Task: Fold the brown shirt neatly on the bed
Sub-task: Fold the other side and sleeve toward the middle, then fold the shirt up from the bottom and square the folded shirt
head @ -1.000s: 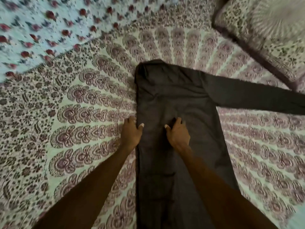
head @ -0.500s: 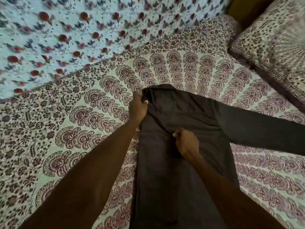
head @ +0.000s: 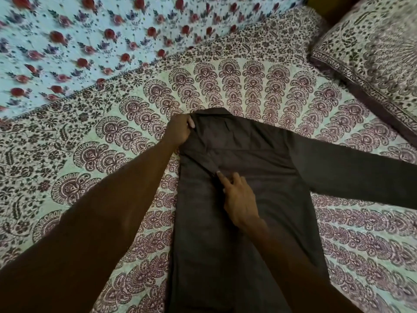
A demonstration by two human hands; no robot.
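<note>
On the bed, our left hand pinches the brown shirt's shoulder, right hand presses flat, squaring the first side fold; the outstretched sleeve likely comes next.

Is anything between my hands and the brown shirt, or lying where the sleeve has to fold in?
Nothing visible. The left hand grips the brown shirt at its collar corner, the right hand presses its middle. The outstretched sleeve lies free on the bedsheet, apart from the pillow.

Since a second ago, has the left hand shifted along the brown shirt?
Yes. The left hand has gone from the left edge of the brown shirt, mid-body, up to its collar corner, farther from the person.
</note>
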